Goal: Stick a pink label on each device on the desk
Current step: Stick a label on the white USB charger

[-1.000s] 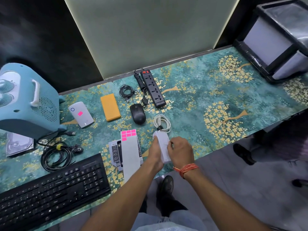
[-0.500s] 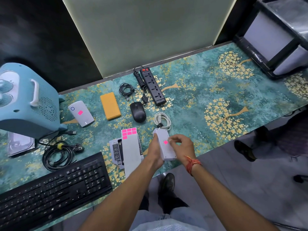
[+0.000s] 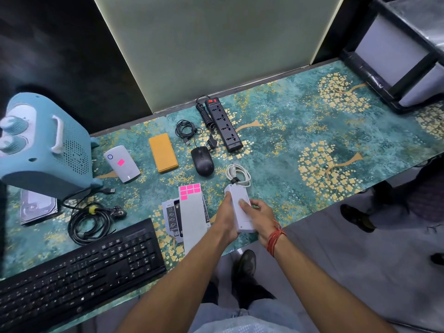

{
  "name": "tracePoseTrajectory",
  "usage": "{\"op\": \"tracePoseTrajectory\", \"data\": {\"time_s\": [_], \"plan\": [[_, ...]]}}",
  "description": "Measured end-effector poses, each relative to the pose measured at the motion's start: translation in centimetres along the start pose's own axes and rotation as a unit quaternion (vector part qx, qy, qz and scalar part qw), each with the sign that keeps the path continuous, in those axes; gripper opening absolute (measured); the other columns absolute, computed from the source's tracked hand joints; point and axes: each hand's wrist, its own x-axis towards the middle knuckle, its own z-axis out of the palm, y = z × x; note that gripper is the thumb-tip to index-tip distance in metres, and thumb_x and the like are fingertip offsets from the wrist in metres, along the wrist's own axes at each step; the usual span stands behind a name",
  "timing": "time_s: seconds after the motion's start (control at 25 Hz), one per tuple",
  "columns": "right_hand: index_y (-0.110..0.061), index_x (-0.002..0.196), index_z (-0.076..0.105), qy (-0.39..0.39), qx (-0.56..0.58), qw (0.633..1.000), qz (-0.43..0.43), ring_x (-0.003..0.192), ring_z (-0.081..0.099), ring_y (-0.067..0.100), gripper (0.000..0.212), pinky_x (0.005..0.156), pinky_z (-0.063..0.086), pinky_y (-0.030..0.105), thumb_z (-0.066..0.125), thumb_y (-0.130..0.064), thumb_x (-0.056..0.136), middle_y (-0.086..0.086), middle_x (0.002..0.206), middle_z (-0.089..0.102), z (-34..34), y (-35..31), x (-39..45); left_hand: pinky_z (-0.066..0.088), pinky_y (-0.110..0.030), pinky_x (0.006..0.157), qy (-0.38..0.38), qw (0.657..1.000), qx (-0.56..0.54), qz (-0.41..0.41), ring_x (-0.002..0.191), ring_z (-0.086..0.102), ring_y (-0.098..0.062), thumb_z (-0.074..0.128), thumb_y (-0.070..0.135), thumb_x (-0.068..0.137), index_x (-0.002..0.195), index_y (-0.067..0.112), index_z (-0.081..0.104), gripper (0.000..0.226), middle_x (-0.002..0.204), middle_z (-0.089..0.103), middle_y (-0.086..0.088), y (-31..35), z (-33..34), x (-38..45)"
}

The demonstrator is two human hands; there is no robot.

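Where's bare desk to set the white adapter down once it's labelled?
Widest bare stretch: right of the power strip and coiled white cable, up to the black rack. Crowded left: mouse, orange case, label sheet, keyboard.

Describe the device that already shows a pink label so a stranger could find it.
Start at the big blue fan heater on the desk's left. Just right of it lies a white power bank, beside the orange one. Only it shows a pink label.
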Motion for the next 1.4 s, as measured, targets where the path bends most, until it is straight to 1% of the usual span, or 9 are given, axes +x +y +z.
{"op": "tracePoseTrajectory", "data": {"time_s": [0.16,0.32,0.4,0.56,0.64,0.84,1.0,1.16,1.4], "plan": [[-0.009,0.093,0.064,0.022,-0.018,1.000,-0.010,0.068,0.063,0.018,0.011,0.054,0.050,0.024,0.062,-0.020,0.092,0.009,0.089,0.068,-0.3,0.3,0.2,0.054,-0.039,0.070,0.015,1.000,0.019,0.005,0.084,0.065,-0.031,0.029,0.052,0.102,0.116,0.012,0.058,0.052,0.096,0.067,-0.016,-0.1,-0.2,-0.4],[-0.010,0.089,0.065,0.027,-0.064,0.997,-0.035,0.069,0.064,0.020,0.023,0.062,0.054,0.033,0.054,-0.028,0.097,0.009,0.085,0.069,-0.6,0.5,0.3,0.052,-0.047,0.090,0.080,0.983,0.152,0.067,0.101,0.060,-0.033,0.034,0.046,0.102,0.127,0.013,0.041,0.042,0.116,0.058,-0.016,-0.5,0.2,0.1],[-0.010,0.094,0.066,0.018,-0.125,0.988,-0.084,0.074,0.066,0.020,0.022,0.067,0.057,0.036,0.053,-0.027,0.097,0.008,0.090,0.070,-0.7,0.1,0.2,0.051,-0.043,0.087,0.116,0.967,0.206,0.098,0.099,0.057,-0.028,0.045,0.038,0.101,0.122,0.016,0.034,0.032,0.116,0.054,-0.012,-0.5,0.6,-0.6],[-0.009,0.101,0.071,0.009,-0.255,0.952,-0.172,0.089,0.064,0.021,0.020,0.082,0.050,0.031,0.054,-0.017,0.094,0.005,0.095,0.070,-0.7,-1.0,0.4,0.057,-0.041,0.081,0.164,0.935,0.290,0.118,0.114,0.053,-0.034,0.066,0.025,0.085,0.148,0.022,0.016,0.080,0.134,0.042,-0.013,-0.9,1.2,-1.6],[-0.009,0.105,0.071,0.014,-0.292,0.938,-0.185,0.092,0.065,0.022,0.021,0.083,0.050,0.029,0.056,-0.013,0.092,0.007,0.098,0.071,-0.9,-1.0,0.8,0.058,-0.040,0.071,0.162,0.927,0.318,0.117,0.113,0.053,-0.035,0.063,0.013,0.083,0.149,0.022,0.016,0.081,0.133,0.040,-0.015,-1.0,1.2,-1.4],[-0.010,0.087,0.074,0.055,-0.430,0.873,-0.223,0.068,0.058,0.023,0.016,0.062,0.040,0.026,0.059,-0.016,0.086,0.012,0.083,0.073,-0.7,-0.6,1.1,0.055,-0.038,0.061,0.082,0.925,0.339,0.150,0.092,0.063,-0.027,0.059,-0.009,0.078,0.133,0.017,0.038,0.063,0.113,0.057,-0.013,-0.5,-0.7,-1.9],[-0.013,0.092,0.072,0.095,-0.487,0.844,-0.205,0.083,0.064,0.033,0.020,0.072,0.053,0.036,0.057,-0.023,0.087,0.012,0.092,0.072,0.2,-0.8,0.9,0.053,-0.030,0.064,0.116,0.902,0.363,0.201,0.086,0.062,-0.018,0.061,-0.001,0.089,0.136,0.014,0.047,0.051,0.122,0.054,-0.006,2.5,-3.9,-3.2],[-0.012,0.114,0.063,0.126,-0.480,0.834,-0.241,0.108,0.052,0.035,0.030,0.092,0.044,0.046,0.060,-0.020,0.085,0.013,0.114,0.061,2.2,-0.5,-0.1,0.048,-0.040,0.093,0.269,0.802,0.439,0.304,0.115,0.056,-0.029,0.063,0.016,0.090,0.130,0.014,0.056,0.040,0.127,0.059,-0.010,8.1,-9.3,-1.8],[-0.012,0.118,0.062,0.080,-0.413,0.855,-0.305,0.113,0.050,0.032,0.033,0.096,0.041,0.043,0.063,-0.015,0.085,0.010,0.116,0.061,6.5,-0.8,-1.7,0.036,-0.046,0.100,0.279,0.783,0.513,0.213,0.129,0.044,-0.034,0.060,0.035,0.092,0.136,0.018,0.050,0.049,0.127,0.061,-0.008,11.8,-11.4,0.7]]}}
